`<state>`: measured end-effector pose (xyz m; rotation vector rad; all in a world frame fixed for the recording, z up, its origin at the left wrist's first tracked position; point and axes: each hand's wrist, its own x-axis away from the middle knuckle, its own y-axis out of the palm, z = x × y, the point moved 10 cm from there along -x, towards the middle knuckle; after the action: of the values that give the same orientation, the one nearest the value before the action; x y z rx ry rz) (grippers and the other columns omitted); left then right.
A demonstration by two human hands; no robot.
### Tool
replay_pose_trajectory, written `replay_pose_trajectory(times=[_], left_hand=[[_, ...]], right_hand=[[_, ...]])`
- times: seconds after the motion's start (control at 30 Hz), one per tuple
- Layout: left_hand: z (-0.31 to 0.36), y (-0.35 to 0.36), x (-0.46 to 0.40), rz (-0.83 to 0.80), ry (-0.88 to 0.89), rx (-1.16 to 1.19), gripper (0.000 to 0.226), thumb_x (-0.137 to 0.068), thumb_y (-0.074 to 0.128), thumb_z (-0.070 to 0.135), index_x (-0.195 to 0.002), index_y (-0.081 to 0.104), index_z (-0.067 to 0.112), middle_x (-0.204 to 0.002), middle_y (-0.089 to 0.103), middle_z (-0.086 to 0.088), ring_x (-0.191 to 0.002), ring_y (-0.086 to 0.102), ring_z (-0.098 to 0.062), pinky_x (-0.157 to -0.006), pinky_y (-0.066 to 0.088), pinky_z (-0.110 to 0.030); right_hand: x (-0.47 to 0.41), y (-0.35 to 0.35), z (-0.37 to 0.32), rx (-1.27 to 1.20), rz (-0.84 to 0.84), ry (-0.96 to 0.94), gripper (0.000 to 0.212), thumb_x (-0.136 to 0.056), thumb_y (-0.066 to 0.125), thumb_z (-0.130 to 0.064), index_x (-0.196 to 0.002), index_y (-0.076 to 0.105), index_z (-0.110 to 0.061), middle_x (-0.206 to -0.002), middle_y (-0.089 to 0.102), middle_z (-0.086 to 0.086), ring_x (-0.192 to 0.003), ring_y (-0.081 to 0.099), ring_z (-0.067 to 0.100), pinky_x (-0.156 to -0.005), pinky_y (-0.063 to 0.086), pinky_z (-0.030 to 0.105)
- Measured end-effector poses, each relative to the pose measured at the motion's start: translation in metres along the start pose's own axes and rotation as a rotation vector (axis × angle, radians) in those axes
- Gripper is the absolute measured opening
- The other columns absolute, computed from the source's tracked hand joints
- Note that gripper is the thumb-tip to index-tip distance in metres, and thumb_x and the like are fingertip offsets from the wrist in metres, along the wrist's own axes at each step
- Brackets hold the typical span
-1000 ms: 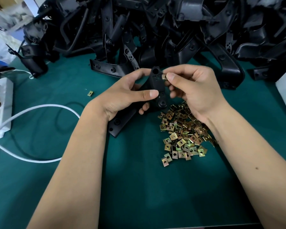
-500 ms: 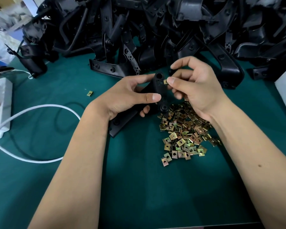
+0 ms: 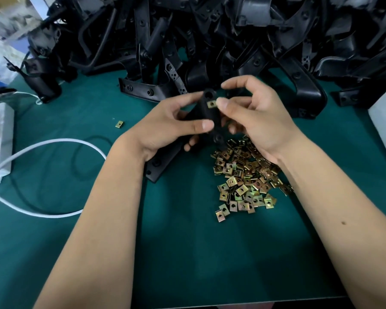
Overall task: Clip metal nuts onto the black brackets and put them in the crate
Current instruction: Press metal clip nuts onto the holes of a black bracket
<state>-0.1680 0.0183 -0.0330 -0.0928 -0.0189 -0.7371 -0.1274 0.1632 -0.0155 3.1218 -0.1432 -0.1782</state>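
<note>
Two hands share the work here: our left hand (image 3: 165, 128) wraps the black bracket (image 3: 210, 114) around its middle, thumb across the near face and fingers behind, so the part stays steady above the green counter (image 3: 187, 253) while the other hand fits hardware. Our right hand (image 3: 261, 121) has its thumb tip at the clip nut (image 3: 211, 104) sitting on the bracket's right edge near the top hole — its grip is a loose, half-open curl, the index finger arched clear above, and we cannot tell whether the nut is pinched or merely pressed. We judge the nut is being seated. The bracket's long axis runs from lower left, where its flat foot reaches down close to the counter by our wrist, up to its holed end, which points away from us toward the heap of black brackets (image 3: 210, 41). The pile of loose clip nuts (image 3: 243, 179) lies just under the right wrist — close for quick picking. No crate shows in view.
</note>
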Motion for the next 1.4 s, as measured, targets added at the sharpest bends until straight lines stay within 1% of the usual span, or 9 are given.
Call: replay_pose_trajectory(times=[0.2, 0.33, 0.43, 0.57, 0.73, 0.97, 1.07, 1.23, 1.4], left_hand=[[-0.013, -0.038, 0.001, 0.199, -0.007, 0.362, 0.043, -0.089, 0.074, 0.016, -0.131, 0.065, 0.02, -0.092, 0.062, -0.007, -0.063, 0.051, -0.02, -0.052, 0.042, -0.027], [-0.014, -0.038, 0.0, 0.197, -0.009, 0.373, 0.045, -0.089, 0.074, 0.018, -0.133, 0.063, 0.018, -0.093, 0.062, -0.007, -0.065, 0.051, -0.02, -0.054, 0.042, -0.027], [-0.013, -0.036, 0.001, 0.186, -0.015, 0.344, 0.048, -0.09, 0.073, 0.017, -0.136, 0.061, 0.018, -0.091, 0.063, -0.007, -0.065, 0.05, -0.019, -0.054, 0.042, -0.027], [-0.009, -0.032, 0.002, 0.155, -0.011, 0.316, 0.059, -0.087, 0.073, 0.013, -0.143, 0.055, 0.018, -0.092, 0.064, -0.002, -0.065, 0.05, -0.018, -0.054, 0.041, -0.027], [-0.001, -0.02, 0.004, 0.069, 0.009, 0.162, 0.074, -0.08, 0.077, 0.007, -0.148, 0.049, 0.018, -0.098, 0.067, 0.002, -0.066, 0.051, -0.017, -0.054, 0.042, -0.028], [0.002, -0.01, 0.005, 0.016, 0.003, 0.071, 0.074, -0.079, 0.081, 0.009, -0.146, 0.052, 0.022, -0.111, 0.066, -0.005, -0.07, 0.051, -0.017, -0.055, 0.045, -0.028], [0.001, -0.01, 0.005, 0.025, 0.006, 0.063, 0.072, -0.079, 0.082, 0.01, -0.144, 0.053, 0.021, -0.108, 0.067, -0.002, -0.07, 0.052, -0.016, -0.055, 0.046, -0.028], [0.0, -0.008, 0.003, 0.032, 0.001, 0.067, 0.075, -0.079, 0.085, 0.01, -0.145, 0.052, 0.022, -0.112, 0.068, -0.003, -0.069, 0.052, -0.015, -0.054, 0.047, -0.027], [0.002, -0.008, 0.005, 0.039, 0.005, 0.07, 0.077, -0.076, 0.083, 0.014, -0.146, 0.051, 0.021, -0.112, 0.067, -0.003, -0.069, 0.052, -0.015, -0.054, 0.047, -0.027]], right_hand=[[-0.001, -0.004, -0.005, 0.718, -0.051, -0.133, 0.004, -0.092, 0.076, -0.022, -0.088, 0.076, -0.019, -0.078, 0.073, -0.009, -0.072, 0.066, 0.004, -0.071, 0.052, 0.022], [0.002, 0.009, 0.0, 0.88, -0.136, -0.12, 0.017, -0.077, 0.085, -0.043, -0.079, 0.075, -0.03, -0.074, 0.069, -0.01, -0.07, 0.06, 0.007, -0.063, 0.045, 0.022], [0.003, 0.019, 0.004, 0.944, -0.191, -0.113, 0.013, -0.077, 0.087, -0.038, -0.08, 0.077, -0.031, -0.076, 0.069, -0.012, -0.072, 0.061, 0.004, -0.065, 0.044, 0.022], [0.002, 0.015, -0.001, 0.834, -0.138, -0.135, 0.005, -0.089, 0.078, -0.022, -0.087, 0.076, -0.025, -0.081, 0.073, -0.013, -0.077, 0.065, 0.002, -0.072, 0.049, 0.021], [-0.001, -0.006, -0.001, 0.218, 0.033, -0.023, 0.018, -0.098, 0.065, -0.004, -0.112, 0.074, -0.012, -0.082, 0.075, 0.001, -0.072, 0.062, 0.009, -0.065, 0.049, 0.022], [0.004, -0.001, 0.005, -0.203, 0.084, 0.107, 0.014, -0.099, 0.06, 0.003, -0.109, 0.069, 0.0, -0.097, 0.078, 0.015, -0.083, 0.073, 0.019, -0.073, 0.058, 0.024], [0.005, 0.001, 0.01, -0.236, 0.084, 0.152, 0.011, -0.097, 0.063, 0.001, -0.103, 0.072, -0.003, -0.1, 0.075, 0.013, -0.09, 0.071, 0.02, -0.077, 0.059, 0.027], [0.006, 0.0, 0.016, -0.221, 0.092, 0.187, 0.017, -0.093, 0.067, 0.002, -0.102, 0.078, -0.009, -0.082, 0.072, 0.002, -0.075, 0.063, 0.009, -0.067, 0.053, 0.022], [0.006, 0.003, 0.013, -0.208, 0.093, 0.161, 0.013, -0.093, 0.067, 0.003, -0.101, 0.077, -0.003, -0.087, 0.074, 0.011, -0.08, 0.068, 0.016, -0.069, 0.057, 0.022]])
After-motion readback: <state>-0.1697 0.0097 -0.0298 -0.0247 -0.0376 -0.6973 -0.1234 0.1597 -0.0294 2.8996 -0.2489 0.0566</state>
